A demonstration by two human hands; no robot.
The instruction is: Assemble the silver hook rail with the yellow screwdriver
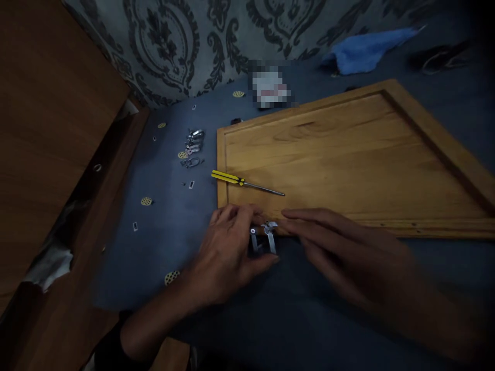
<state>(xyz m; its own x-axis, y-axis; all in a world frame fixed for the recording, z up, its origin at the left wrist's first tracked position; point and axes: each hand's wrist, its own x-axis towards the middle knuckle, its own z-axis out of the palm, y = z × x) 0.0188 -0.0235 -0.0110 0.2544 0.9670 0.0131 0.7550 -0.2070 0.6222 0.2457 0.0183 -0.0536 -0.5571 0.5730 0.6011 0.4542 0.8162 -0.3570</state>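
While I am leaning over a blue carpet (170, 216), my left hand (228, 247) is pinching a small silver metal hinge (265, 237) between curled fingers (235, 214) and thumb. It is pressing the hinge against the near edge of a large light wooden panelled door (348, 154), which is lying flat, close to its left corner. My right hand (348, 257) is reaching in with fingers (305, 219) stretched out and held together, their tips touching the hinge's top.

I judge that I am lining the hinge up on the edge. The next move is calling for a steady one-handed hold and a short reach to the yellow-and-black-handled screwdriver (242, 181), lying across the door's left rim just beyond my left hand.

Open carpet is lying nearer me and leftward. A cluster of spare silver hinges (192, 148) is sitting well apart, and a brown wooden cabinet side (50, 129) is closing off the far left.
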